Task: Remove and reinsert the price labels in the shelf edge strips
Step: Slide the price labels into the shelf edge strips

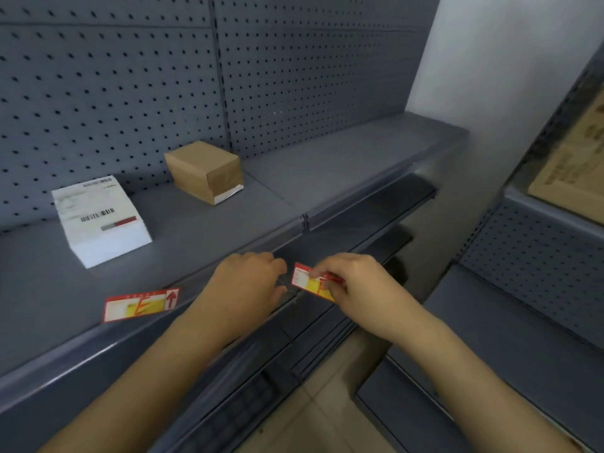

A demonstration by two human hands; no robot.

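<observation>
My right hand pinches a red, white and yellow price label just in front of the grey shelf's edge strip. My left hand rests with curled fingers on the shelf's front edge, right beside that label; its fingertips touch the strip. A second price label, red with a yellow patch and an arrow, lies flat on the shelf to the left of my left hand.
On the grey shelf stand a white stack of printed paper and a brown wrapped packet. Pegboard backs the shelf. Lower shelves jut out below. A second shelving unit with cardboard stands at the right.
</observation>
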